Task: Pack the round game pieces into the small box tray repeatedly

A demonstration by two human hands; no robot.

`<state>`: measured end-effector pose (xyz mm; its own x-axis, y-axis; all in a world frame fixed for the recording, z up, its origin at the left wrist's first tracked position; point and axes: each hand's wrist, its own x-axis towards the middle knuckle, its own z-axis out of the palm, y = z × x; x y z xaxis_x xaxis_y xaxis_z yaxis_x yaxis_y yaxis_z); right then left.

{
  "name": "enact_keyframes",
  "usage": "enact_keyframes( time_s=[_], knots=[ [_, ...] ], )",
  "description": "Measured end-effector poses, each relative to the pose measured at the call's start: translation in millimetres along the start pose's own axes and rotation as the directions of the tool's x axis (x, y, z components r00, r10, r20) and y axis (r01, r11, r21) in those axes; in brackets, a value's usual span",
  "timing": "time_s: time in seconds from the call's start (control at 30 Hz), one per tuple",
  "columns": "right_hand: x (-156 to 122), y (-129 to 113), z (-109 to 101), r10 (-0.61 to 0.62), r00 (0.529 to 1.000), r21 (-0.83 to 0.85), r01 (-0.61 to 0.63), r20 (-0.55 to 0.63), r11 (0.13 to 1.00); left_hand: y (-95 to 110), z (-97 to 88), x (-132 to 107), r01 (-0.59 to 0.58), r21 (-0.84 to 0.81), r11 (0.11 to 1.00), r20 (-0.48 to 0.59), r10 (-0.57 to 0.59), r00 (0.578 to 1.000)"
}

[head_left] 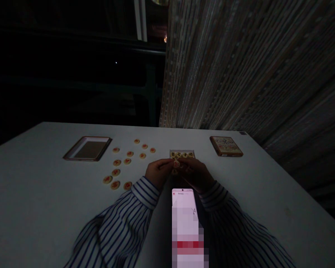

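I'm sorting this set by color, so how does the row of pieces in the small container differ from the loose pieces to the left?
Marking: the row of pieces bears black characters; the loose pieces bear red ones.
Arrangement: the row of pieces sits side by side; the loose pieces are scattered.
Place: the row of pieces is in the small container, the loose pieces on the table.
Both are round and pale.

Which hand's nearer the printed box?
Right. The right hand is left of the printed box, on its near side; the left hand is farther left, beyond the right one.
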<state>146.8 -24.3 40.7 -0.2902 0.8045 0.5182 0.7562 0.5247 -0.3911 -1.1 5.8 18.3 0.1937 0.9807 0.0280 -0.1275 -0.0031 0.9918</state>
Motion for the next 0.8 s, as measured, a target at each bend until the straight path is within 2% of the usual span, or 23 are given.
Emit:
enact_keyframes(
  time_s=[0.27,0.43,0.8],
  knots=[
    [-1.7,10.4,5.6,-0.062,0.995,-0.124,0.072,0.084,0.990,-4.2,1.1,0.9,-0.052,0.059,0.997,-0.041,0.054,0.998],
    [-1.8,7.1,3.3,-0.008,0.994,-0.185,0.028,0.112,0.982,-7.8,0.8,0.9,-0.077,0.113,0.991,-0.008,0.078,0.997],
    [-5.8,16.4,-2.2,0.149,0.983,-0.285,-0.114,0.105,0.952,-14.0,-5.9,2.8,-0.179,0.307,0.935,-0.045,0.202,0.978]
  ],
)
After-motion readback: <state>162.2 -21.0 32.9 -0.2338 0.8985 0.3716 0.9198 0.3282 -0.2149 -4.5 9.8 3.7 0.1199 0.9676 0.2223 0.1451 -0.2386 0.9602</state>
